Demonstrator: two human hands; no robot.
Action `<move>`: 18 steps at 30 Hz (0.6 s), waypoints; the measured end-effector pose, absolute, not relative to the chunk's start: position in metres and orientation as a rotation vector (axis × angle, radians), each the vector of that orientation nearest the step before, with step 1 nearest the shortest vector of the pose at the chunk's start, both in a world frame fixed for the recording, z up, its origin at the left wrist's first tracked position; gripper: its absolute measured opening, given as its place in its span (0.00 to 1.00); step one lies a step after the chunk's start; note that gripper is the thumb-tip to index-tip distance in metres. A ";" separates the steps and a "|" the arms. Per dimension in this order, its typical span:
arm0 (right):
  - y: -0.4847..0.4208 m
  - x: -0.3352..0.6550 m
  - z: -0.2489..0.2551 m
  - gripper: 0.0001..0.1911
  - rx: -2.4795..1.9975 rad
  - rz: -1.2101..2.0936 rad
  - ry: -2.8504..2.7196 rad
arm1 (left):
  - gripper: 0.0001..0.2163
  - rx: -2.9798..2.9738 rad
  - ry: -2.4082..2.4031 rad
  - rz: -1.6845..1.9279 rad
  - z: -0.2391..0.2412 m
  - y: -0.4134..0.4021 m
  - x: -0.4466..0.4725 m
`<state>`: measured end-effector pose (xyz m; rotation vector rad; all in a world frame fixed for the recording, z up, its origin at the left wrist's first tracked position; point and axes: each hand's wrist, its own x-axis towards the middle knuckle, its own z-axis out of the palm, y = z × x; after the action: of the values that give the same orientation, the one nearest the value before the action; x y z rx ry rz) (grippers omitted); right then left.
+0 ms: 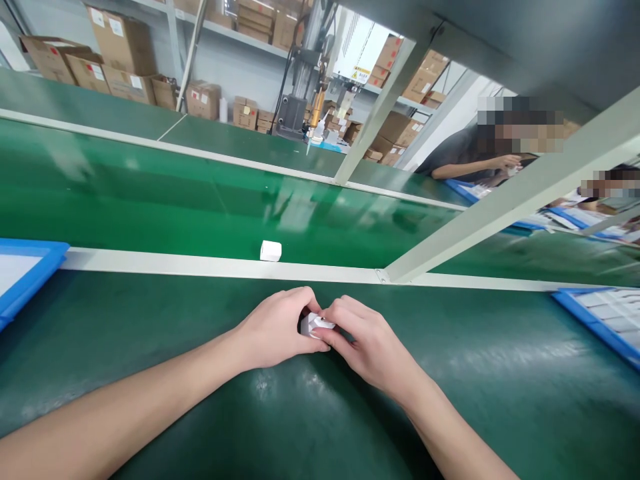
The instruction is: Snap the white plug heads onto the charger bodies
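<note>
Just above the green worktop, a small white charger plug sits between my two hands. My left hand curls around its left side, thumb and fingers closed on it. From the right, my right hand pinches the plug's near right end between thumb and forefinger. The fingers cover much of the plug, so its fine details are hidden. Beyond my hands, a white charger housing lies on the green conveyor belt, close to the pale rail.
A blue-rimmed tray stands at the left, another tray at the right. The pale rail edges the belt, and a slanted post rises from it. Across the belt are a machine, cardboard boxes and co-workers.
</note>
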<state>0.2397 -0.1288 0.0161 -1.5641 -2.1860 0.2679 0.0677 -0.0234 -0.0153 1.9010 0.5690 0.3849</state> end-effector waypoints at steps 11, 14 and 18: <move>-0.118 0.261 -0.017 0.17 -1.630 0.581 -1.339 | 0.19 1.552 0.550 0.511 -0.014 -0.005 0.062; -0.115 0.270 -0.017 0.18 -1.641 0.574 -1.305 | 0.17 1.479 0.611 0.652 -0.004 0.018 0.057; -0.114 0.268 -0.013 0.17 -1.708 0.596 -1.392 | 0.17 1.604 0.831 0.850 0.004 0.066 0.037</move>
<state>0.2684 -0.1144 -0.0125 -1.7083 -1.3924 0.5959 0.0369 0.0661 0.0043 1.6039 0.8311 0.8499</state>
